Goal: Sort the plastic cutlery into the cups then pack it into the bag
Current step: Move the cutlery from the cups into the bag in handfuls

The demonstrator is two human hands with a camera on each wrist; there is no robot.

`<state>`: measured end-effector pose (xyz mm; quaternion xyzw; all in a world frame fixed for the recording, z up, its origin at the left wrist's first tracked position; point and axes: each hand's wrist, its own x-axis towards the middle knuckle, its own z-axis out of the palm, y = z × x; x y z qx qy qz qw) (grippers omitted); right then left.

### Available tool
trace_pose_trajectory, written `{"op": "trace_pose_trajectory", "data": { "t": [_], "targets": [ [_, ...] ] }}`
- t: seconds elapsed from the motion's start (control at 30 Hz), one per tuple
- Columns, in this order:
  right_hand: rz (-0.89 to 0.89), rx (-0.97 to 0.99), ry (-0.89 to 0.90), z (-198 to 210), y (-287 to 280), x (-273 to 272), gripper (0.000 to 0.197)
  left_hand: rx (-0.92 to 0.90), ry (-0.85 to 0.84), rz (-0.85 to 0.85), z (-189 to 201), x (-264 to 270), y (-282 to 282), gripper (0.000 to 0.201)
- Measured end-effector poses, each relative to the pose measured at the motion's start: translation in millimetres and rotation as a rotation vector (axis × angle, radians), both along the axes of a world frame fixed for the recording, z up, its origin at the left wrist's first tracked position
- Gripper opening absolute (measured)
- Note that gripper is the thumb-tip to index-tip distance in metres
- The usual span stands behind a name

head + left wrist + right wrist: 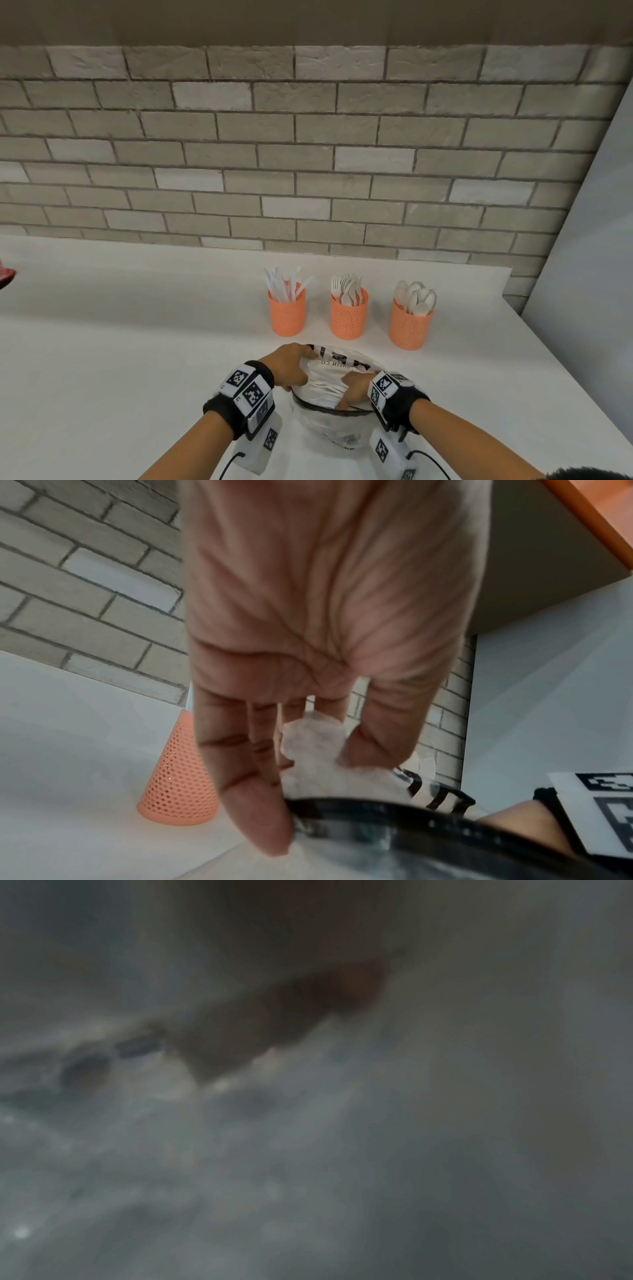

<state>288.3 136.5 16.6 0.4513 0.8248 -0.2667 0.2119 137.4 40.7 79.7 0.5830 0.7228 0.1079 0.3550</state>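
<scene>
Behind the bag [337,368], three orange cups [347,317] stand upright.

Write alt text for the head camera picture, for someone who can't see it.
Two hands work at a clear plastic bag on a white counter: the left hand holds its rim, the right hand reaches inside. Behind stand three orange cups holding white knives, forks and spoons, before a brick wall.

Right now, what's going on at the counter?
A person is working at a clear bag on the white counter. The left hand holds its mouth open; the right hand reaches inside. Behind it stand three orange cups, sorted: knives, forks, spoons. The cups are still full, so packing isn't done.
</scene>
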Motion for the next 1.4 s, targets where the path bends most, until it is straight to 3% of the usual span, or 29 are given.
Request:
{"op": "trace_pose_trajectory", "data": {
  "t": [0.33, 0.57, 0.77, 1.13, 1.27, 1.4],
  "targets": [
    [0.021, -0.003, 0.054, 9, -1, 3, 0.071, 0.001, 0.101, 0.018, 5, 1, 4, 0.06],
    [0.062, -0.004, 0.227, 8, -10, 6, 0.044, 0.017, 0.224, -0.016, 1, 0, 3, 0.056],
    [0.084, -0.023, 0.352, 8, -14, 10, 0.047, -0.019, 0.087, 0.046, -3, -8, 4, 0.056],
    [0.117, 0.033, 0.658, 15, -21, 23, 0.04, 0.1, -0.119, 0.115, -3, -14, 4, 0.05],
    [0.121, 0.06, 0.647, 13, -22, 24, 0.043, 0.123, -0.19, 0.2, -9, -11, 5, 0.048],
    [0.1, 0.078, 0.498, 12, -19, 16, 0.038, 0.11, -0.282, 0.195, -6, 0, 8, 0.046]
  ]
}}
